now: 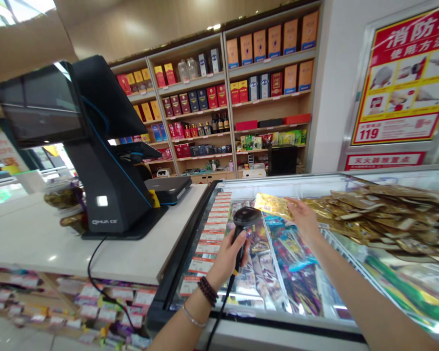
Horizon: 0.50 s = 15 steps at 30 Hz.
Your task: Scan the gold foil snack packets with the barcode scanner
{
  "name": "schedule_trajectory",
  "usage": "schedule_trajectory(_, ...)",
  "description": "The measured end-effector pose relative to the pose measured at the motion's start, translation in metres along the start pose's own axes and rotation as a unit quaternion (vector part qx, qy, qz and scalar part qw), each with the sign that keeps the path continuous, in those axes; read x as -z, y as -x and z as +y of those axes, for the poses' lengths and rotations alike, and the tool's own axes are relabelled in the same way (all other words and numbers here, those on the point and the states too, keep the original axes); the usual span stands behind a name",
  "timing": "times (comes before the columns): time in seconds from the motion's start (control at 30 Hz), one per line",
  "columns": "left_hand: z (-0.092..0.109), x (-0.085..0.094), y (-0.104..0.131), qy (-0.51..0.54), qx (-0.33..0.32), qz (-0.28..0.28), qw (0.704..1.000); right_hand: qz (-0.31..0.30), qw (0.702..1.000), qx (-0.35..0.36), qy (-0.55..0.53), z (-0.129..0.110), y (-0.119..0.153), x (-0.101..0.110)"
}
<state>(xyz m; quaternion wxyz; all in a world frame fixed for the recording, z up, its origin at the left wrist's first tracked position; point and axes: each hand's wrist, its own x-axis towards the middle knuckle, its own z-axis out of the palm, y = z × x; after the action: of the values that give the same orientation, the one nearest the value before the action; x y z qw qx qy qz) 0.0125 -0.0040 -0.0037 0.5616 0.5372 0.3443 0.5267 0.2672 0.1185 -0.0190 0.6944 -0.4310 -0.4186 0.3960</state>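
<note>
My left hand (231,256) is wrapped round the handle of a black barcode scanner (247,216), its cable hanging down past my wrist. The scanner's head points away from me over the glass top of a freezer (201,234). In my right hand (303,218) is the end of a shiny gold packet (272,204), which lies flat and extends to the left, just beyond the scanner. To the right of my right hand, a heap of similar gold packets (388,214) is spread on the freezer top.
A dark cash register (109,185) with two screens stands on the white counter (139,258) at left. Under the glass lie several wrapped ice creams (292,243). Shelves of boxed goods (212,97) line the back wall.
</note>
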Motion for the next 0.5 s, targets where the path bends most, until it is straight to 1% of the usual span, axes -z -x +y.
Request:
schedule_trajectory(0.37, 0.0010, -0.0003, 0.0014, 0.003, 0.006, 0.003, 1.000, -0.001, 1.000, 0.000, -0.011, 0.0067, -0.0039, 0.0022)
schedule_trajectory(0.5, 0.0050, -0.0025, 0.0032, -0.001, 0.002, 0.005, 1.000, 0.024, 1.000, 0.005, -0.016, 0.0098, -0.0030, 0.0032)
